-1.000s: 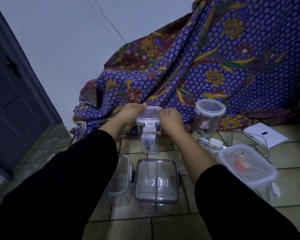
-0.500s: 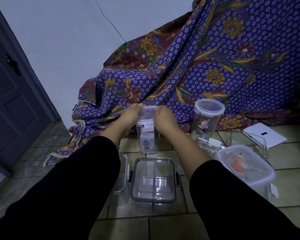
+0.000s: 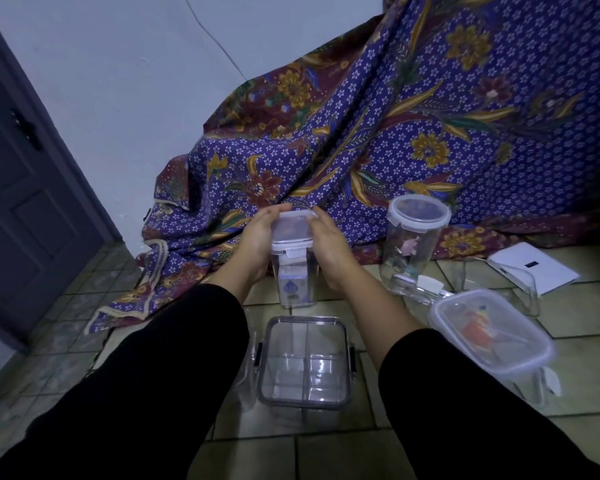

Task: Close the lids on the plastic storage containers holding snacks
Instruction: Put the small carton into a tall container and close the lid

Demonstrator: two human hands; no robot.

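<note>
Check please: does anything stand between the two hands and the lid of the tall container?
Nothing visible does. The left hand and the right hand hold the lid from both sides, and it sits on the tall container.

No readable text, brand or number anywhere. Closest to a label: pale packet (image 3: 292,285) inside tall container (image 3: 310,289), centre of view. Bears a blue drop-shaped emblem on its front, with tiny print under it, too small and blurred to read. On white flat box (image 3: 541,261), far right on the floor: one small dark rectangular mark, illegible. On pink wrapper (image 3: 411,244) in round jar (image 3: 399,271) and orange wrapper (image 3: 475,332) in lidded rectangular container (image 3: 523,348): colour patches only, blurred, letters impossible to make out.
</note>
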